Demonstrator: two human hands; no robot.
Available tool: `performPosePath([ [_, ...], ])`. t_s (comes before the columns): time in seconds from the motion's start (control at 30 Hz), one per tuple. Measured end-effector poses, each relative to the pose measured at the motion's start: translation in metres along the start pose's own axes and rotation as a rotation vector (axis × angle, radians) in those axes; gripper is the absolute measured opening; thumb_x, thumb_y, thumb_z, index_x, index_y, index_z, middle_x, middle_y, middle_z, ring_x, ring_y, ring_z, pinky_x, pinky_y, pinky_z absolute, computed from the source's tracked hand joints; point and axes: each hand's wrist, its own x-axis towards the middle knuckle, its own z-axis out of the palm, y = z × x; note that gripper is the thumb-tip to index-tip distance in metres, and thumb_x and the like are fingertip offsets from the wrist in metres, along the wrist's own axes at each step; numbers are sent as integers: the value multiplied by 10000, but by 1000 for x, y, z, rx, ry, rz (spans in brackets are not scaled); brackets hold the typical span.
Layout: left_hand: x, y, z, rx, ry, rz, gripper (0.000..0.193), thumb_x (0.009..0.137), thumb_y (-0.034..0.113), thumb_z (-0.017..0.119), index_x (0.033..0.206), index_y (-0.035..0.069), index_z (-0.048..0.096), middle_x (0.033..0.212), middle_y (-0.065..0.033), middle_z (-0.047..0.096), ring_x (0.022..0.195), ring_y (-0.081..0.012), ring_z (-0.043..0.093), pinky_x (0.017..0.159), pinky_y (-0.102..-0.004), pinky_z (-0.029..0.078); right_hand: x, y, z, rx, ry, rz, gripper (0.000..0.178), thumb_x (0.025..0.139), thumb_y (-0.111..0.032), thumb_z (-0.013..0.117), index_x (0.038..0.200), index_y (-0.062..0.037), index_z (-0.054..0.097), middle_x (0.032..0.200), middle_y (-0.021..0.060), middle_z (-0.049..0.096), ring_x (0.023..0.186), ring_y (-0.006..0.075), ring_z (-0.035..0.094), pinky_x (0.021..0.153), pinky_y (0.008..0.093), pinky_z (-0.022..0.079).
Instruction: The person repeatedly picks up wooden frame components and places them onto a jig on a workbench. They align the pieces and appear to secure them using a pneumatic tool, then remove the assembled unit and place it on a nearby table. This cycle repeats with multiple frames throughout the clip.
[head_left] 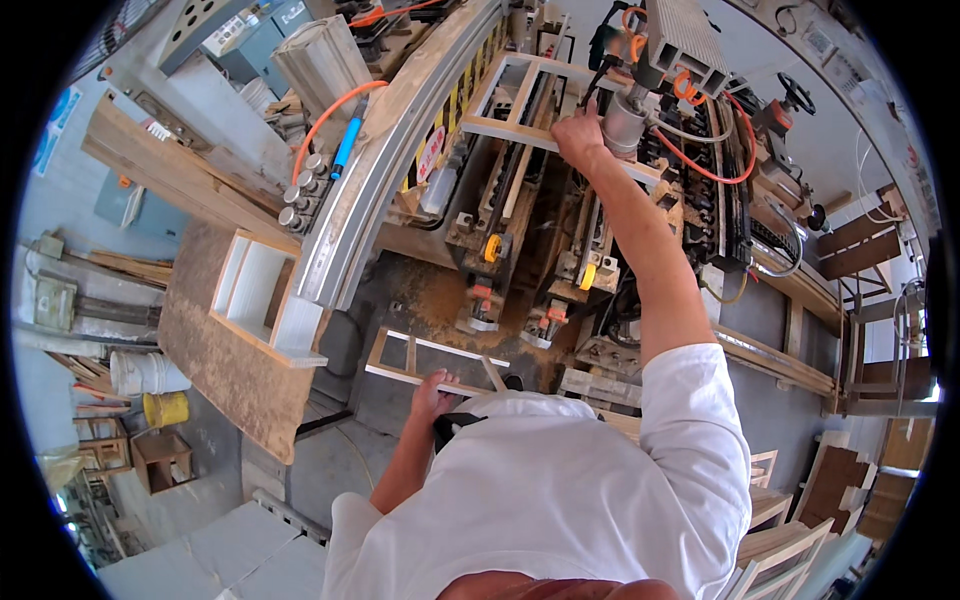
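Note:
Low in front of my body, my left hand is closed on the near rail of a narrow wooden frame. The frame has white edges and crosspieces between its long rails. My right arm stretches forward over the machine, and my right hand has its fingers curled beside a metal cylinder. A thin black lever rises right at its fingertips; whatever the fingers close on is hidden. Another wooden frame lies across the machine's rails, its near edge beside my right hand.
A curved-looking metal beam with valves and an orange hose runs along the left. Beyond it stands a brown worktable carrying a white-sided box frame. Sawdust covers the floor under the machine. Wooden frames lean at the lower right.

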Motion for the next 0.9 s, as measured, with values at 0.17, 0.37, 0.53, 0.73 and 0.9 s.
performPosePath([
  [0.17,5,-5,-19,-6,103,-38,83,870,153,641,883,84,597,870,-35,616,866,-206,624,893,-405,529,3,3,-4,-37,6,-47,203,827,-133,628,994,-137,742,996,67,703,1100,329,590,1083,661,219],
  [0.37,-4,-18,-33,-36,207,16,120,862,181,645,893,72,605,859,-59,621,880,-238,646,839,-428,549,0,-2,-9,-72,60,-94,265,792,-150,680,1052,-115,722,1070,79,670,1126,326,554,1063,668,240],
  [0.53,-33,-20,-23,43,243,56,221,848,189,670,975,15,618,924,-103,650,865,-274,667,742,-468,590,-7,2,-4,-2,119,-127,350,787,-114,664,1136,-89,665,1157,68,621,1170,320,523,1080,667,218],
  [0.73,-84,-7,31,278,247,256,326,858,163,681,1119,-19,609,971,-110,669,880,-251,683,678,-426,617,-7,-1,-4,-27,130,-118,342,764,-102,678,1105,-80,655,1093,79,640,1135,318,555,1091,675,202],
  [0.9,-117,6,52,420,231,397,317,888,134,664,1155,-17,584,987,-89,683,901,-208,685,676,-335,594,-6,-2,-1,-25,175,-110,316,761,-136,668,1069,-76,628,1065,114,659,1144,312,546,1067,641,255],
])
